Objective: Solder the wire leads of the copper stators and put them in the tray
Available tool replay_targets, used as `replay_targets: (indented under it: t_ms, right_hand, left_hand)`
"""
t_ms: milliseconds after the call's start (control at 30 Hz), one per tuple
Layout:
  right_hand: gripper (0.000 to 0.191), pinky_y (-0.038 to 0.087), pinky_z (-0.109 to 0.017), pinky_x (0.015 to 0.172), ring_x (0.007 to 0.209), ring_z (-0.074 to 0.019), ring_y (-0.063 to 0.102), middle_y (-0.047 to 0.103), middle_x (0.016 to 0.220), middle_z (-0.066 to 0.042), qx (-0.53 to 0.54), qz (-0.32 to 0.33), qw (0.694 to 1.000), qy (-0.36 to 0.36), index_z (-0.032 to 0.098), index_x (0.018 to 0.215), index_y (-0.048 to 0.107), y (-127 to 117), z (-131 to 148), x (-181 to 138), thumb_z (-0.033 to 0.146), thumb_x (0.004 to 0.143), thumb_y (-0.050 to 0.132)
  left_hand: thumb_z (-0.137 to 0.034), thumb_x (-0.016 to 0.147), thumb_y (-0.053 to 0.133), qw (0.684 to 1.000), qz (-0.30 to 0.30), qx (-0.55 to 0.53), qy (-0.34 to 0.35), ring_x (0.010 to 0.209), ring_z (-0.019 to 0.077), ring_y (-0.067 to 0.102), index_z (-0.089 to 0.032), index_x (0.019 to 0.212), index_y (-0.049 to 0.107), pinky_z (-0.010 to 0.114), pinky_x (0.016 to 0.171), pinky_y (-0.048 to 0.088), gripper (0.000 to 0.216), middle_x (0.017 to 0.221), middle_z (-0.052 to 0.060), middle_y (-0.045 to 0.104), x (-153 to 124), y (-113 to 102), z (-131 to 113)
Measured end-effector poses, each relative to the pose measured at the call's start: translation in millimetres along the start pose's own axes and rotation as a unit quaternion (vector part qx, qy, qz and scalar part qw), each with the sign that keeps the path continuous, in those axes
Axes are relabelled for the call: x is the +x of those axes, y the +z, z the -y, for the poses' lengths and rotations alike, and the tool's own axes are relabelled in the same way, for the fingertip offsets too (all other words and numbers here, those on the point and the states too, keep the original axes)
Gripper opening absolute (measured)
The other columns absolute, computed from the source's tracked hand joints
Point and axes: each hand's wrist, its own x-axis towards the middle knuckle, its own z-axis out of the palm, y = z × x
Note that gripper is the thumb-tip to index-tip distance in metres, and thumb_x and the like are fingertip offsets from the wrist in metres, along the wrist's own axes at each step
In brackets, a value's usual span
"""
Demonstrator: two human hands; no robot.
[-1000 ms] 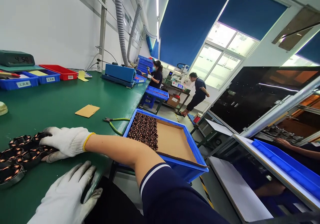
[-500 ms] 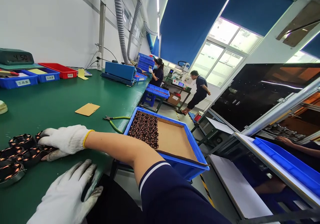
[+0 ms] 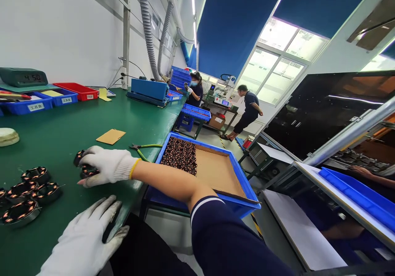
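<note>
Gloved in white, my right hand [image 3: 108,165] reaches across the green table, its fingers closed around motor stators [image 3: 88,171], black rings with copper windings. Two of them show at the fingers, partly covered by the glove. Left of that hand, several more stators [image 3: 21,212] lie in a loose cluster on the table. My left hand [image 3: 82,237], in a white glove with dirty fingertips, rests at the near table edge with its fingers stretched out and nothing in it.
Beside the table, a blue crate [image 3: 243,181] holds rows of stators on cardboard. Green-handled cutters [image 3: 140,150] and a cardboard piece [image 3: 111,136] lie on the table [image 3: 138,121]. Small bins [image 3: 35,106] and a clock [image 3: 23,77] stand behind. Two people [image 3: 248,107] are farther back.
My right hand has moved right, away from the cluster, carrying stators with it. My left hand stays at the table edge. The view has shifted slightly.
</note>
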Motion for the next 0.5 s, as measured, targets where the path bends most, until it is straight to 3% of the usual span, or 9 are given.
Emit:
replay_targets:
  t_ms: [100, 167, 300, 500]
  right_hand:
    - [0.053, 0.047, -0.027, 0.092, 0.111, -0.0187, 0.055, 0.050, 0.125, -0.005, -0.023, -0.059, 0.998, 0.026, 0.020, 0.110, 0.052, -27, -5, -51, 0.053, 0.073, 0.071]
    - [0.049, 0.047, -0.029, 0.090, 0.110, -0.0194, 0.057, 0.049, 0.129, -0.007, -0.040, -0.063, 0.995, 0.066, 0.020, 0.111, 0.054, -44, -13, -93, 0.049, 0.076, 0.070]
    - [0.049, 0.048, -0.033, 0.089, 0.113, -0.0222, 0.056, 0.050, 0.129, -0.009, -0.078, -0.069, 0.971, 0.215, 0.020, 0.114, 0.056, -63, -38, -181, 0.047, 0.075, 0.070]
    - [0.050, 0.049, -0.035, 0.081, 0.101, -0.0250, 0.062, 0.051, 0.130, -0.009, -0.138, 0.020, 0.895, 0.424, 0.020, 0.118, 0.056, -72, -63, -289, 0.049, 0.078, 0.063]
  left_hand:
    - [-0.056, 0.079, 0.040, 1.000, -0.001, 0.007, 0.002, 0.124, 0.0334, 0.050, -0.017, 0.126, 0.061, 0.049, 0.101, 0.043, 0.064, 0.138, 0.011, 0.053, -1, 0, 0]
    - [-0.057, 0.079, 0.040, 1.000, -0.005, 0.011, 0.001, 0.123, 0.0336, 0.051, -0.018, 0.125, 0.061, 0.048, 0.100, 0.043, 0.064, 0.138, 0.010, 0.052, -2, 1, 0]
    - [-0.058, 0.079, 0.041, 0.999, -0.030, 0.014, 0.008, 0.123, 0.0331, 0.051, -0.019, 0.124, 0.062, 0.047, 0.099, 0.043, 0.063, 0.139, 0.010, 0.052, -4, 9, 2]
    - [-0.056, 0.077, 0.044, 0.998, -0.061, -0.035, 0.000, 0.128, 0.0339, 0.045, -0.018, 0.120, 0.063, 0.049, 0.105, 0.035, 0.061, 0.139, 0.010, 0.051, -8, 30, 7]
